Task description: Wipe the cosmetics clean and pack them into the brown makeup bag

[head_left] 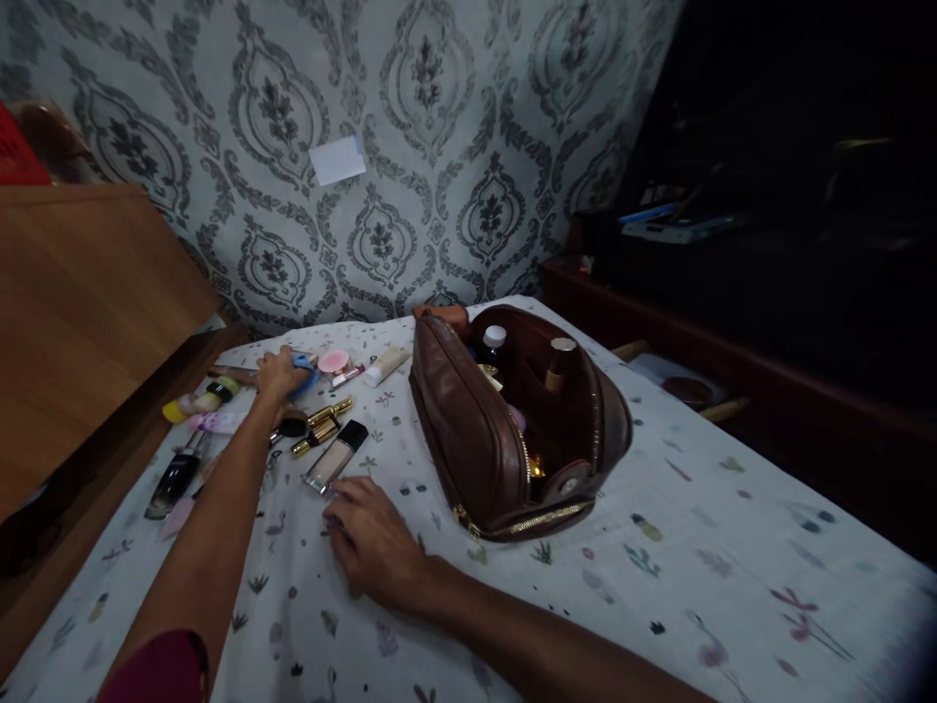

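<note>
And here's the left hand [276, 373], stretched out to the far side of the cloth, fingers bent downward right up against a blue item [304, 377]. Is it gripping that? Can't tell from here; the knuckles hide the fingertips. The right hand [377, 542] lies nearer, palm down, fingers loosely bent, nothing visible in it, though the underside is out of sight. So, where do things stand? I'd call it split: the bag [468, 420] gapes, zip undone, with a white-capped bottle [494, 339] and a gold-capped bottle [559, 365] standing inside, while plenty lies out on the cloth [703, 605]. No way to count what's deeper in.

Now the positions! The blue item is right at the left hand's fingers, the pink compact [334, 361] near it on the bag side, then a cream tube [387, 366] farther along. Beneath the right hand's reach, just beyond its fingertips, there's a foundation bottle [337, 457] with a black cap, lying on its side. Gold lipstick tubes [322, 427] sit between the two hands. Across the left forearm, a dark bottle [176, 483] and a yellow-ended item [176, 410]. The bag stands to the right, well apart from the left hand. Behind everything, patterned wallpaper [490, 210] with a white card [337, 161].
</note>
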A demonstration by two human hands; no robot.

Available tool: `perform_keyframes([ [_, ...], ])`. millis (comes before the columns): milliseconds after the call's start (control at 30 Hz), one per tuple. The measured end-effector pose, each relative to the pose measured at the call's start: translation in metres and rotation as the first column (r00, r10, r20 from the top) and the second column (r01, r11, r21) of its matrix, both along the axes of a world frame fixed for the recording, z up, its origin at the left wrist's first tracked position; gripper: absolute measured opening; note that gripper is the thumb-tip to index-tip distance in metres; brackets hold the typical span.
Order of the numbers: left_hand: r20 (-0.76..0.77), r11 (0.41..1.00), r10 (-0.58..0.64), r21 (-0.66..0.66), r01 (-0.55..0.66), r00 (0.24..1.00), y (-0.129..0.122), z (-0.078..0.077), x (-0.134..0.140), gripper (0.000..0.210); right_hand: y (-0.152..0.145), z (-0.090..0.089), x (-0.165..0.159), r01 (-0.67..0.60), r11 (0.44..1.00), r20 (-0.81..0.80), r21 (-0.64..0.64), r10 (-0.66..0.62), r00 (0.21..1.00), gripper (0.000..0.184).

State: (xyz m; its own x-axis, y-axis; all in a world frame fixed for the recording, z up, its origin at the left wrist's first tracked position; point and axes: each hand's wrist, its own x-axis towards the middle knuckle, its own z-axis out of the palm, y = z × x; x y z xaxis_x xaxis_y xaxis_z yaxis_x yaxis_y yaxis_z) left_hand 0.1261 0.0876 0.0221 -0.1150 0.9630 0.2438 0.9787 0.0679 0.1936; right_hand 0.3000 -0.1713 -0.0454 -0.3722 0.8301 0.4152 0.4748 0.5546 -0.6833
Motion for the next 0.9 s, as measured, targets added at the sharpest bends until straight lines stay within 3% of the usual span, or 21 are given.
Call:
perform_keyframes([
  [133, 0.135, 0.998, -0.053, 0.051, 0.047, 0.989, -0.015, 0.005, 0.003, 0.064, 0.0, 0.001, 0.0, -0.009, 1.0, 0.002, -0.017, 0.009, 1.0, 0.019],
  [233, 0.234, 0.963, -0.269, 0.06, 0.262, 0.934, -0.034, 0.002, 0.011, 0.06, 0.0, 0.004, 0.0, -0.02, 0.999, 0.019, -0.047, 0.021, 1.0, 0.018],
  [300, 0.281, 0.904, -0.423, 0.07, 0.421, 0.862, -0.048, -0.004, 0.02, 0.057, 0.0, 0.006, 0.001, -0.021, 0.997, 0.035, -0.073, 0.024, 0.999, 0.018],
  [400, 0.353, 0.765, -0.628, 0.114, 0.634, 0.694, -0.065, -0.017, 0.032, 0.056, 0.0, 0.008, 0.001, -0.027, 0.995, 0.054, -0.098, 0.032, 0.998, 0.019],
  [467, 0.405, 0.688, -0.698, 0.15, 0.71, 0.59, -0.071, -0.024, 0.038, 0.057, 0.0, 0.009, 0.001, -0.025, 0.995, 0.06, -0.099, 0.031, 0.998, 0.019],
  [533, 0.413, 0.661, -0.721, 0.169, 0.731, 0.557, -0.075, -0.028, 0.043, 0.056, 0.0, 0.009, 0.001, -0.023, 0.995, 0.065, -0.093, 0.029, 0.997, 0.018],
  [667, 0.206, 0.642, -0.763, 0.135, 0.755, 0.613, -0.093, -0.025, 0.052, 0.049, 0.001, 0.008, 0.001, -0.023, 0.998, 0.086, -0.064, 0.028, 0.996, 0.015],
  [800, -0.196, 0.727, -0.669, 0.027, 0.686, 0.717, -0.134, -0.017, 0.066, 0.045, 0.003, 0.005, 0.0, -0.005, 1.0, 0.098, -0.024, 0.007, 0.995, 0.011],
  [900, -0.364, 0.682, -0.706, -0.118, 0.722, 0.607, -0.162, -0.011, 0.069, 0.038, 0.004, 0.001, -0.002, -0.004, 1.0, 0.091, 0.002, 0.004, 0.996, 0.008],
])
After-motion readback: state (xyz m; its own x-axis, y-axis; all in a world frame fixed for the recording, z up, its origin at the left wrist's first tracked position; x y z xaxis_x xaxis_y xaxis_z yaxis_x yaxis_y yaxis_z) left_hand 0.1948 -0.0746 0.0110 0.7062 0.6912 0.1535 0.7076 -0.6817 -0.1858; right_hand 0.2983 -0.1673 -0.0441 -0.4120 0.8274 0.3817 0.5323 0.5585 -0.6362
